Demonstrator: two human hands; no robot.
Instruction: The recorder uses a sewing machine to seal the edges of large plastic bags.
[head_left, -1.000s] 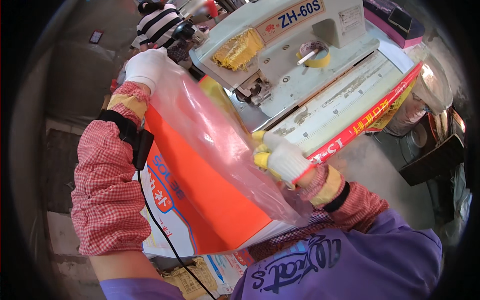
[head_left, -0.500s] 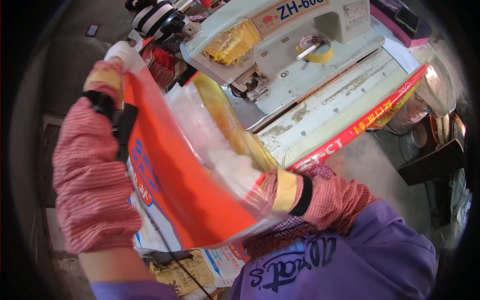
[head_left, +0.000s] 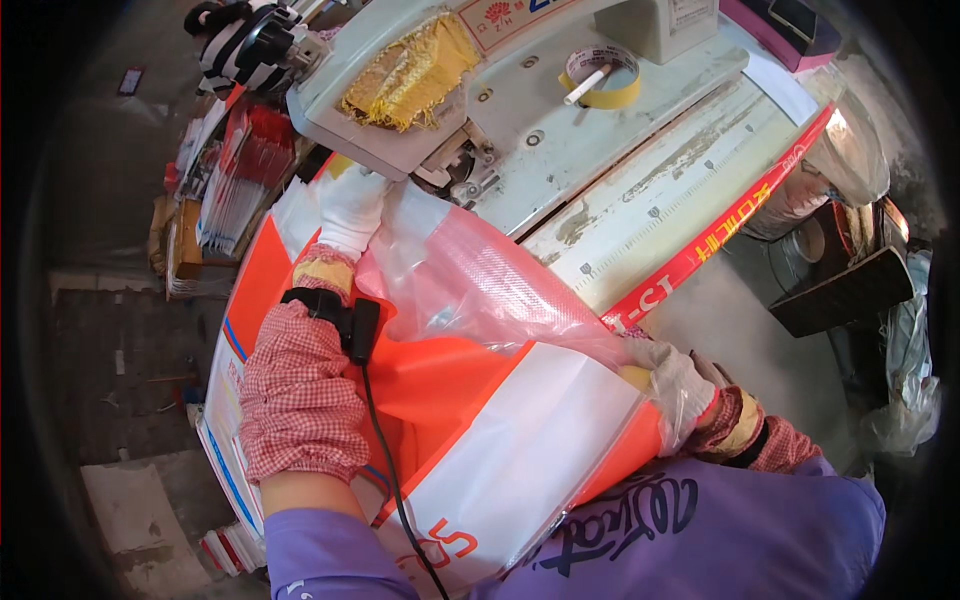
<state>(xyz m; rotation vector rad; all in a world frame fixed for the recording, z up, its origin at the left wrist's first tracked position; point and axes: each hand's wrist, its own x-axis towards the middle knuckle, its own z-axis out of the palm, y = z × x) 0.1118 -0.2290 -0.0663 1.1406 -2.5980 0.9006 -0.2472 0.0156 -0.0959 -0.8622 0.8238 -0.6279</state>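
My left hand (head_left: 352, 212), in a white glove, is closed on the far edge of an orange and white plastic sack (head_left: 540, 420), right beside the stitching head (head_left: 450, 170) of a grey industrial sewing machine (head_left: 560, 130). Gloved as well, my right hand (head_left: 680, 392) grips the sack's other end at the right, near my body. Between the hands a clear, pinkish plastic liner (head_left: 500, 275) lies along the machine's bed edge. The sack's orange and white face sags toward me, creased below the liner.
A tape roll (head_left: 602, 78) with a white stick across it sits on the machine. Yellow woven cloth (head_left: 415, 75) covers part of its arm. A red printed strip (head_left: 720, 225) edges the bed. Stacked red-edged packets (head_left: 245, 175) stand left; a dark board (head_left: 845, 290) juts out right.
My left hand has come inward from the far left to beside the stitching head. My right hand has moved right along the sack, which now lies stretched and folded with its white part showing.
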